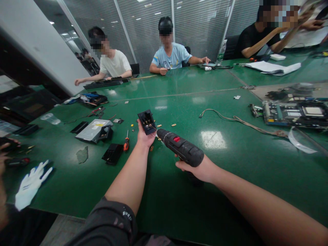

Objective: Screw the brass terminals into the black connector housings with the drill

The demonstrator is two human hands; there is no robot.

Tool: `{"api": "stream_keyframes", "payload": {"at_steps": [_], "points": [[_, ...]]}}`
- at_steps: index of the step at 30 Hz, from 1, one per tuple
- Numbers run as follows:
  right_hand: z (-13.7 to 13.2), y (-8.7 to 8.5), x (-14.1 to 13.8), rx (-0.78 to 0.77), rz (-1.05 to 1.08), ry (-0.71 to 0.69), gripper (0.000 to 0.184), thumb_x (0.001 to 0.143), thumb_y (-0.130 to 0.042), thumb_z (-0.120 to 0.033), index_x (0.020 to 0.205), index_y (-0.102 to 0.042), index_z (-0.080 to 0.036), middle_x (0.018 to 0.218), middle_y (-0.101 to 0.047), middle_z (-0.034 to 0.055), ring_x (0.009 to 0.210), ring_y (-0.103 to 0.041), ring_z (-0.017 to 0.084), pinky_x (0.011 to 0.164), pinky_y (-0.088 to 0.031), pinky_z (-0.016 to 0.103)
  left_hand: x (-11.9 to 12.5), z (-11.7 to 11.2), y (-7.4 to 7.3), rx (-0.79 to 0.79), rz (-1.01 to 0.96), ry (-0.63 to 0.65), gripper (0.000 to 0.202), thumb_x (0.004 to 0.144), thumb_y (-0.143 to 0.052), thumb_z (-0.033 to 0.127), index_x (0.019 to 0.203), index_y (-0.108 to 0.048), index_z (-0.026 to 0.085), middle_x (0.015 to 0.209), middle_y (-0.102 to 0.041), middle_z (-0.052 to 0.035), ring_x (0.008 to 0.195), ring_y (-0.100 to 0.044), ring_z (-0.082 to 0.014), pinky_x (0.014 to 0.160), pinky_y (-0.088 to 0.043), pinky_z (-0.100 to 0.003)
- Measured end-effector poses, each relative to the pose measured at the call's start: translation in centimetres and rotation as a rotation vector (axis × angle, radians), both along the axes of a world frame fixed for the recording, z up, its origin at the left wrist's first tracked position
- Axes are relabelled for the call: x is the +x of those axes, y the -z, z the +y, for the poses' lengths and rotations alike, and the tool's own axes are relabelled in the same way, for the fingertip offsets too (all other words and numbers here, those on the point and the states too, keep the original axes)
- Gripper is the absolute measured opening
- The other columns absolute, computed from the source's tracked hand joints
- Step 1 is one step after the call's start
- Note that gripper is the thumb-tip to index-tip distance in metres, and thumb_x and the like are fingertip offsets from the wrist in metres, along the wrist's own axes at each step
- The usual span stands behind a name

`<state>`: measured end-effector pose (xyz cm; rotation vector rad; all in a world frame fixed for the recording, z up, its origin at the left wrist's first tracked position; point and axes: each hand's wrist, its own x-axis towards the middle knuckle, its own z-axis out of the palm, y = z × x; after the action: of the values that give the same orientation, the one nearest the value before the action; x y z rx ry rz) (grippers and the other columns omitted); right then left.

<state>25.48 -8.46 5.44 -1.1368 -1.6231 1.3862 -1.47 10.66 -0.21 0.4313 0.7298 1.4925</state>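
Note:
My left hand holds up a small black plastic housing with metal contacts, gripping it from below. My right hand is wrapped around the grip of a black cordless drill, which has a red button on top. The drill's nose points left and ends just beside my left hand, with no visible contact. The drill bit is hidden or too small to tell. Several small brass pieces lie on the green table below and around the housing.
An orange-handled screwdriver, a silver disc drive and black plastic parts lie to the left, near a white glove. A circuit board and a wire lie to the right. Several people sit across the table.

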Motion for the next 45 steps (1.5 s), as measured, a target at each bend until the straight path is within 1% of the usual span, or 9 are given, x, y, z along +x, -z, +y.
{"api": "stream_keyframes", "payload": {"at_steps": [4, 11, 15, 22, 27, 33, 37, 40, 45], "points": [[-0.05, 0.07, -0.06, -0.013, -0.001, 0.004, 0.028, 0.089, -0.087, -0.035, 0.111, -0.074, -0.024, 0.092, -0.076, 0.0029, 0.08, -0.07, 0.023, 0.074, -0.061, 0.039, -0.16, 0.06, 0.17, 0.009, 0.019, 0.008, 0.063, 0.094, -0.091, 0.086, 0.106, -0.087, 0.025, 0.09, -0.08, -0.0036, 0.075, -0.078, -0.0182, 0.069, -0.067, -0.03], [0.06, 0.06, -0.22, -0.011, 0.022, -0.015, 0.027, 0.09, -0.085, -0.036, 0.11, -0.072, -0.024, 0.09, -0.074, 0.0016, 0.076, -0.068, 0.021, 0.072, -0.061, 0.038, -0.04, 0.04, 0.12, 0.005, -0.016, -0.002, 0.062, 0.098, -0.088, 0.084, 0.108, -0.087, 0.022, 0.094, -0.083, -0.0065, 0.075, -0.078, -0.0187, 0.07, -0.065, -0.029], [0.01, 0.41, -0.31, -0.005, 0.025, -0.002, 0.025, 0.09, -0.086, -0.033, 0.109, -0.074, -0.024, 0.09, -0.074, 0.0009, 0.077, -0.068, 0.021, 0.072, -0.06, 0.037, 0.03, -0.07, -0.05, -0.003, -0.007, -0.004, 0.064, 0.094, -0.091, 0.085, 0.109, -0.086, 0.023, 0.092, -0.082, -0.0046, 0.076, -0.077, -0.0181, 0.074, -0.064, -0.03], [0.02, 0.34, -0.18, -0.001, 0.025, 0.003, 0.025, 0.09, -0.088, -0.031, 0.11, -0.075, -0.024, 0.09, -0.076, 0.0014, 0.078, -0.07, 0.022, 0.072, -0.061, 0.036, -0.2, 0.09, 0.23, 0.006, 0.0, 0.004, 0.065, 0.094, -0.09, 0.086, 0.107, -0.086, 0.023, 0.09, -0.081, -0.0044, 0.075, -0.076, -0.0185, 0.071, -0.064, -0.03], [0.02, 0.46, -0.17, -0.004, 0.022, -0.004, 0.026, 0.09, -0.086, -0.035, 0.11, -0.072, -0.024, 0.088, -0.073, 0.0007, 0.075, -0.068, 0.021, 0.07, -0.059, 0.037, -0.15, 0.15, 0.27, 0.006, -0.009, 0.004, 0.065, 0.098, -0.085, 0.087, 0.105, -0.085, 0.023, 0.089, -0.081, -0.004, 0.073, -0.077, -0.0179, 0.07, -0.065, -0.029], [-0.1, 0.38, -0.19, -0.008, 0.009, -0.002, 0.026, 0.089, -0.083, -0.039, 0.106, -0.069, -0.025, 0.09, -0.072, 0.0017, 0.078, -0.068, 0.022, 0.072, -0.06, 0.038, -0.29, 0.15, 0.25, 0.001, 0.001, 0.007, 0.063, 0.095, -0.09, 0.085, 0.108, -0.086, 0.023, 0.092, -0.082, -0.0053, 0.076, -0.078, -0.0191, 0.072, -0.066, -0.031], [-0.08, 0.37, -0.22, -0.008, 0.008, -0.005, 0.029, 0.088, -0.083, -0.04, 0.108, -0.069, -0.024, 0.094, -0.073, 0.0034, 0.079, -0.068, 0.022, 0.073, -0.061, 0.039, -0.28, 0.2, 0.18, 0.0, -0.006, -0.001, 0.061, 0.096, -0.091, 0.083, 0.109, -0.086, 0.023, 0.093, -0.083, -0.0066, 0.078, -0.078, -0.0196, 0.072, -0.065, -0.03], [-0.01, 0.64, -0.23, -0.011, 0.013, 0.002, 0.029, 0.089, -0.083, -0.039, 0.109, -0.07, -0.024, 0.092, -0.072, 0.0019, 0.077, -0.067, 0.021, 0.071, -0.06, 0.038, -0.22, 0.2, 0.12, 0.001, 0.0, 0.008, 0.064, 0.096, -0.089, 0.086, 0.108, -0.086, 0.023, 0.091, -0.082, -0.0049, 0.076, -0.078, -0.0188, 0.07, -0.065, -0.029], [0.08, 0.88, -0.2, 0.019, 0.004, -0.004, 0.022, 0.09, -0.084, -0.037, 0.102, -0.07, -0.026, 0.085, -0.07, 0.0002, 0.079, -0.067, 0.023, 0.072, -0.059, 0.038, -0.18, 0.18, 0.09, -0.003, -0.015, 0.016, 0.069, 0.097, -0.084, 0.09, 0.106, -0.085, 0.021, 0.088, -0.081, -0.0034, 0.071, -0.077, -0.017, 0.068, -0.064, -0.028]]}}
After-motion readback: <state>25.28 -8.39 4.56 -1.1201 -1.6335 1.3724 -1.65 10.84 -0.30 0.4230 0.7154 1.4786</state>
